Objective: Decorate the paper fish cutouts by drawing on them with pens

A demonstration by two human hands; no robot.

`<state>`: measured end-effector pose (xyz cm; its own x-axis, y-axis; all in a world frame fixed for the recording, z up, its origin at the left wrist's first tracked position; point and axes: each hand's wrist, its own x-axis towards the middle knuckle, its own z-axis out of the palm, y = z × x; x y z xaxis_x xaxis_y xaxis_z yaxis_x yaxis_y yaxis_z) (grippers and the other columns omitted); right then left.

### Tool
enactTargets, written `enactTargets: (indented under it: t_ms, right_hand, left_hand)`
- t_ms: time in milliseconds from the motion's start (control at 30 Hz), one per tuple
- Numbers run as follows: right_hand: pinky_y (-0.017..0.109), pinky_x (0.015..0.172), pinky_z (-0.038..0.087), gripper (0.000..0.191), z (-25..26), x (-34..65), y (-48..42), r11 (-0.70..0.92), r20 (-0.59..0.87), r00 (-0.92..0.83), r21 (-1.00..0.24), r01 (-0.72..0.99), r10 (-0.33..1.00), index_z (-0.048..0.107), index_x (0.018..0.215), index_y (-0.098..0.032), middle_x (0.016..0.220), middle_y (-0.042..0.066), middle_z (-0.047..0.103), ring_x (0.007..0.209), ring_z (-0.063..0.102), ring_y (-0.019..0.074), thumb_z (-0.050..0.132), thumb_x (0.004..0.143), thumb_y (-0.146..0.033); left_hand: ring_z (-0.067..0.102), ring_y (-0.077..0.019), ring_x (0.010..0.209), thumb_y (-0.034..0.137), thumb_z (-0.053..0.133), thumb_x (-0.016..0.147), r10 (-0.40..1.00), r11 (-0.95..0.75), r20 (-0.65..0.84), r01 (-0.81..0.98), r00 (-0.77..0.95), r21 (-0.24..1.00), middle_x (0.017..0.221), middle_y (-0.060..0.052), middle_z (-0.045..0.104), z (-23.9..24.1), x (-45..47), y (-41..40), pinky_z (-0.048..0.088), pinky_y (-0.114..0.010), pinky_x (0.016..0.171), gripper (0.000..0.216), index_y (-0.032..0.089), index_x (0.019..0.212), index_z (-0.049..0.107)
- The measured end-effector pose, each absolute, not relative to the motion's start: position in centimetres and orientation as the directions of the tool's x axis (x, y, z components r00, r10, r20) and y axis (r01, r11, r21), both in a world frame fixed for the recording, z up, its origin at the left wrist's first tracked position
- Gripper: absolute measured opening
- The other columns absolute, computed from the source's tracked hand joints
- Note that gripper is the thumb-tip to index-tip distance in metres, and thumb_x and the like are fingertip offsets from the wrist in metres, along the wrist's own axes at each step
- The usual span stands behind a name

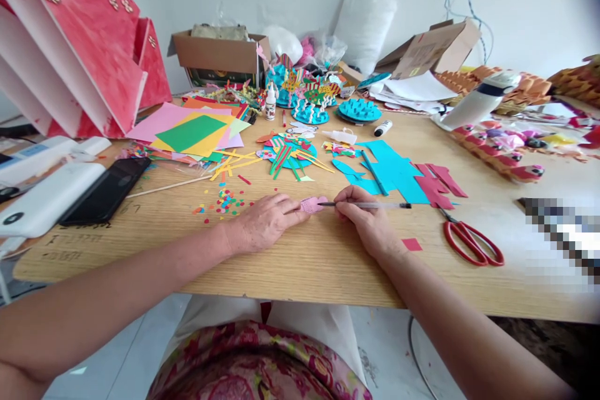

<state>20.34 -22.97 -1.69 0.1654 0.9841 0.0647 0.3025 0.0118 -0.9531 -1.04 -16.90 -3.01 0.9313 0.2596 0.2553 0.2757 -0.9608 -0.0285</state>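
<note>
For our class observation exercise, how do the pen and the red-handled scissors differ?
The pen is slim and straight; the scissors spread into two wide red loops. The pen is gripped in the right hand; the scissors lie unheld on the table. Both are hand tools.

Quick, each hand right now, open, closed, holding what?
Left hand: open, palm down, reaching to the edge of the pink cutout.
Right hand: closed, holding a pen.

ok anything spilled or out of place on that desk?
Loose paper dots lie scattered beside the left hand, uncontained, so possibly spilled. A black-banded white bottle lies on its side, while the nozzle bottle stands upright. The pixelated patch at right can't be judged.
</note>
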Motion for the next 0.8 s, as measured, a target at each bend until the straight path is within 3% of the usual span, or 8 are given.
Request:
enactTargets:
  t_ms: [300, 600, 800]
  right_hand:
    - [0.025, 0.049, 0.028, 0.001, -1.9, 19.9, -23.1, 0.073, 0.132, 0.129, -0.92, 0.384, 0.983, 0.05, 0.063, -0.021, 0.053, -0.006, 0.045, 0.051, 0.036, 0.0109, 0.051, 0.062, -0.021]
    - [0.025, 0.049, 0.028, 0.002, -2.0, 19.7, -23.0, 0.097, 0.147, 0.102, -0.917, 0.386, 0.984, 0.05, 0.065, -0.021, 0.055, -0.006, 0.046, 0.05, 0.036, 0.0102, 0.05, 0.062, -0.021]
    - [0.025, 0.049, 0.028, 0.002, -1.9, 19.7, -23.0, 0.079, 0.134, 0.11, -0.913, 0.401, 0.985, 0.05, 0.064, -0.021, 0.055, -0.006, 0.046, 0.05, 0.036, 0.0104, 0.05, 0.062, -0.022]
  left_hand:
    - [0.047, -0.0194, 0.095, 0.013, 0.04, 0.092, 0.299, -0.942, 0.104, 0.311, 0.948, -0.124, 0.113, -0.006, 0.054, -2.3, -0.5, -16.8, 0.04, -0.032, 0.084, 0.041, 0.024, 0.132, 0.041]
    - [0.046, -0.0213, 0.098, 0.014, 0.042, 0.092, 0.359, -0.915, 0.166, 0.381, 0.919, -0.13, 0.115, -0.007, 0.053, -3.3, 0.2, -17.5, 0.04, -0.035, 0.086, 0.034, 0.021, 0.125, 0.049]
    - [0.047, -0.0214, 0.1, 0.014, 0.038, 0.094, 0.375, -0.914, 0.204, 0.397, 0.905, -0.084, 0.113, -0.007, 0.054, -3.4, 0.1, -17.8, 0.04, -0.036, 0.087, 0.035, 0.019, 0.128, 0.046]
